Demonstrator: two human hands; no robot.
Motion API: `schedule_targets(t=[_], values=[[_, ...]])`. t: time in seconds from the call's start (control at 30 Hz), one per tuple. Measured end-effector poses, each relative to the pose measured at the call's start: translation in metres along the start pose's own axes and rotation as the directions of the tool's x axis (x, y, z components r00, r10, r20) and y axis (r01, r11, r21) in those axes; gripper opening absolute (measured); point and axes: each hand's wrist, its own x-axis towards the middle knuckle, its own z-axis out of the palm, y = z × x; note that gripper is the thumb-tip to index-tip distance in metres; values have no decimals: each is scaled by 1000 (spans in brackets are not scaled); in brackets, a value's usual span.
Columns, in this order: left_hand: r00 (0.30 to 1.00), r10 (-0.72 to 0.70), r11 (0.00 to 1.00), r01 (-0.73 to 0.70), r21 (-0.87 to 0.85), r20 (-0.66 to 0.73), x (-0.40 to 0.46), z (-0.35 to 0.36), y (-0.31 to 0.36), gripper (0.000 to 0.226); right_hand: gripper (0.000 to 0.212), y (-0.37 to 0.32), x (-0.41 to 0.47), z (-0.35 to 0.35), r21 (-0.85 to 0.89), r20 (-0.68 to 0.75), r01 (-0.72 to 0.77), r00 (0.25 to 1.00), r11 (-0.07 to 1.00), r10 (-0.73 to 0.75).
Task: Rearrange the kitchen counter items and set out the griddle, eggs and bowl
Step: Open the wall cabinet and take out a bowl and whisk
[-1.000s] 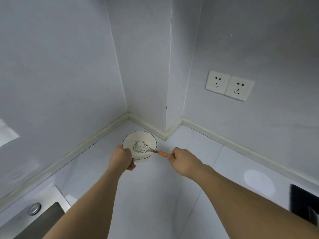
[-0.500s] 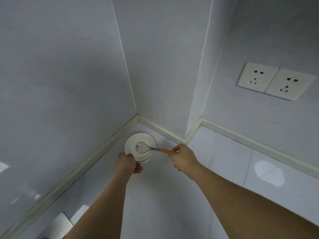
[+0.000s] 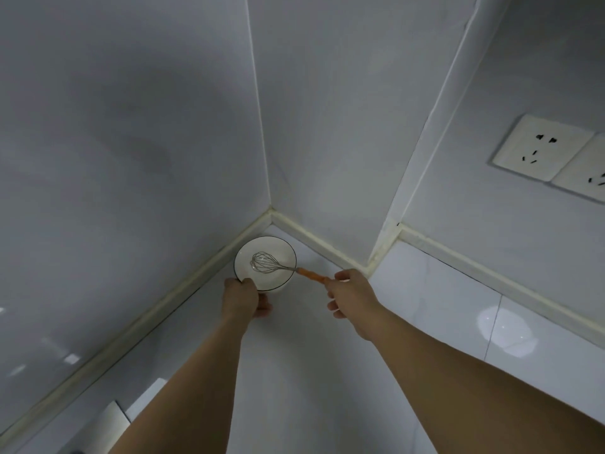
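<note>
A white bowl (image 3: pixel 282 251) with a thin dark rim sits on the white countertop (image 3: pixel 294 371), close to the wall corner. A wire whisk (image 3: pixel 263 262) lies in it, its orange handle (image 3: pixel 309 274) sticking out over the right rim. My left hand (image 3: pixel 242 298) grips the bowl's near rim, thumb on top. My right hand (image 3: pixel 352 296) pinches the end of the whisk handle between thumb and index finger, the other fingers loose. No griddle or eggs are in view.
Grey walls close in on the left and behind the bowl. A wall pillar (image 3: pixel 409 191) juts out on the right, its base beside my right hand. Two wall sockets (image 3: pixel 540 147) sit at the upper right. A sink edge (image 3: pixel 114 417) shows at the lower left.
Both hands have slid the bowl with the whisk farther back toward the wall corner. The view has turned left, so the black object at the right edge is gone.
</note>
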Motion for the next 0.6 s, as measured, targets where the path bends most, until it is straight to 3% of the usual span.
schedule_targets(t=[0.23, 0.4, 0.6], values=[[999, -48, 995, 49, 88, -11, -24, -7, 8, 25, 38, -2, -4, -2, 11, 1, -64, 998, 998, 64], [999, -3, 987, 9, 160, -39, -24, -4, 10, 26, 31, -3, -4, 1, 202, 44, -162, 987, 966, 156], [999, 2, 979, 7, 203, -45, -27, 4, 11, 22, 33, -2, -3, 8, 262, 14, -204, 978, 943, 207]])
